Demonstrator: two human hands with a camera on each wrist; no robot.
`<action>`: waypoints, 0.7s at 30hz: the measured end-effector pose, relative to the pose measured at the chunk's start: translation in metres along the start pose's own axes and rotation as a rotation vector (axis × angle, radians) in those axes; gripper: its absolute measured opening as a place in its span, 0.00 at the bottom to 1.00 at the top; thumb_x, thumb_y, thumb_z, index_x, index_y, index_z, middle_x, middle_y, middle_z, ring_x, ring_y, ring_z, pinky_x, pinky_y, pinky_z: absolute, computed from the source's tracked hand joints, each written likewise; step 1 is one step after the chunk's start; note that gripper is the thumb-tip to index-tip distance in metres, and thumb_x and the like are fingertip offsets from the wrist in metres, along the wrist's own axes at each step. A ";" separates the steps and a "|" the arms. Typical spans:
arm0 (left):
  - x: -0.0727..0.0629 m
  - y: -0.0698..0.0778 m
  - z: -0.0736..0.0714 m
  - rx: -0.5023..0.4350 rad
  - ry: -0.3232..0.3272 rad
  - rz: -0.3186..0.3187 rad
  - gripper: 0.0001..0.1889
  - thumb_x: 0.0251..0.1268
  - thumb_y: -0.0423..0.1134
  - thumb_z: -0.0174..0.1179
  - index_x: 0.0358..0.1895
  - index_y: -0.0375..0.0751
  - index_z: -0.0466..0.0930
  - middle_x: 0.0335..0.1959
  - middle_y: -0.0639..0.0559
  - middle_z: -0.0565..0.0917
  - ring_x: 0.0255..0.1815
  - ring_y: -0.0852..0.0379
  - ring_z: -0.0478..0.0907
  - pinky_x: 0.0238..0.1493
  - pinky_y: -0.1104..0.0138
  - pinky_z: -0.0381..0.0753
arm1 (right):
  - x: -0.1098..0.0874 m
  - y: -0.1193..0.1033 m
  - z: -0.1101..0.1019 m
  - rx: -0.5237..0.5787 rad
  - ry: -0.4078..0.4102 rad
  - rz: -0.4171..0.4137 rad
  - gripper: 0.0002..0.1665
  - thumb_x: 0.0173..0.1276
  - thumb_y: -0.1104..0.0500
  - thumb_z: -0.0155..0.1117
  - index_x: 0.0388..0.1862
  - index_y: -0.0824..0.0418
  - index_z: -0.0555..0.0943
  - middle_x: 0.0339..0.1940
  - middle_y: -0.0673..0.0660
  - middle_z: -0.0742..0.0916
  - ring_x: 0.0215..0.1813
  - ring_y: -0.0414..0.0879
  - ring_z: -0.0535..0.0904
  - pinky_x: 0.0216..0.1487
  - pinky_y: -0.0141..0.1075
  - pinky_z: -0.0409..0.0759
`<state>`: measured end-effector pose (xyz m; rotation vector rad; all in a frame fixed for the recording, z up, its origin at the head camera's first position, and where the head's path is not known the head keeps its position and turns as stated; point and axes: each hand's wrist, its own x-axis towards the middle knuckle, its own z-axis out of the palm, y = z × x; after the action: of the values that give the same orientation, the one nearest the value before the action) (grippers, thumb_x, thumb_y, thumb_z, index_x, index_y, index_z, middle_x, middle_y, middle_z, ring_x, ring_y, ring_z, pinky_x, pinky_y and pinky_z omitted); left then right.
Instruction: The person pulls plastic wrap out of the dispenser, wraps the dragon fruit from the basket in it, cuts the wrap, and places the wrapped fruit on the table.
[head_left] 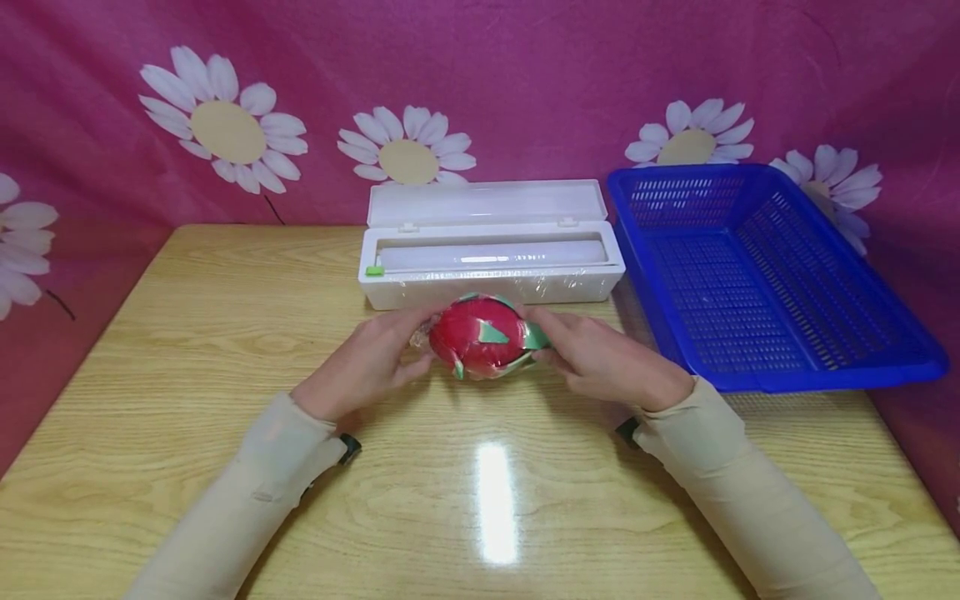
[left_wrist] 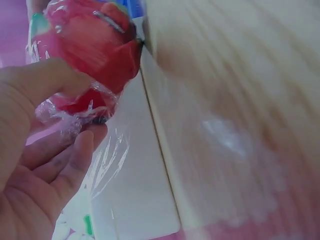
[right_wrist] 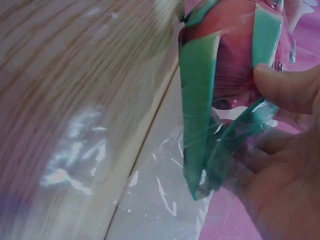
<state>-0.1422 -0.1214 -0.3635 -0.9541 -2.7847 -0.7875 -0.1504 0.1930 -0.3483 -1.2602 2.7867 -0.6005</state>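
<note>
A red dragon fruit (head_left: 480, 335) with green scales is held between both hands, just in front of the white cling film box (head_left: 491, 289). Clear cling film (left_wrist: 70, 120) wraps it, crinkled and bunched at the left end. My left hand (head_left: 372, 357) grips that end, thumb and fingers around the gathered film in the left wrist view. On the other end, my right hand (head_left: 606, 357) pinches the fruit; its thumb presses a green scale (right_wrist: 266, 37) through the film in the right wrist view. Film also spreads around the long scale tips (right_wrist: 197, 175).
The box lid (head_left: 487, 202) stands open toward the back, with a film roll (head_left: 491, 255) inside and a green tab (head_left: 374, 271) at its left. A blue slotted basket (head_left: 817, 382) sits at the right of the wooden table (head_left: 187, 333). A pink flowered cloth (head_left: 525, 75) hangs behind.
</note>
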 end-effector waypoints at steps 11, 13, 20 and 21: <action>-0.002 0.004 -0.009 -0.021 -0.056 -0.035 0.32 0.68 0.39 0.69 0.74 0.44 0.71 0.68 0.48 0.83 0.61 0.53 0.85 0.60 0.57 0.87 | 0.001 -0.002 -0.001 0.013 -0.036 0.064 0.30 0.78 0.65 0.56 0.76 0.62 0.62 0.68 0.65 0.82 0.60 0.54 0.85 0.65 0.53 0.84; -0.001 0.004 -0.010 -0.034 -0.060 -0.054 0.32 0.68 0.39 0.70 0.74 0.46 0.71 0.66 0.49 0.83 0.56 0.54 0.86 0.56 0.59 0.89 | 0.000 -0.002 0.000 0.005 -0.029 0.064 0.32 0.77 0.65 0.57 0.77 0.62 0.62 0.67 0.66 0.81 0.57 0.55 0.85 0.63 0.54 0.84; -0.001 0.003 -0.010 -0.048 -0.066 -0.088 0.28 0.69 0.39 0.69 0.70 0.42 0.70 0.61 0.47 0.86 0.47 0.53 0.87 0.48 0.61 0.91 | 0.000 0.001 0.001 -0.064 0.047 0.030 0.35 0.73 0.68 0.61 0.77 0.61 0.65 0.72 0.65 0.72 0.55 0.56 0.84 0.58 0.49 0.88; -0.001 0.003 -0.010 -0.052 -0.068 -0.096 0.27 0.69 0.39 0.69 0.69 0.42 0.72 0.62 0.47 0.86 0.49 0.53 0.88 0.49 0.60 0.91 | 0.001 0.001 0.001 -0.058 0.046 0.039 0.35 0.73 0.68 0.62 0.77 0.60 0.65 0.69 0.64 0.74 0.53 0.54 0.84 0.56 0.49 0.88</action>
<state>-0.1400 -0.1246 -0.3541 -0.8777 -2.9013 -0.8604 -0.1517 0.1929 -0.3500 -1.2146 2.8790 -0.5576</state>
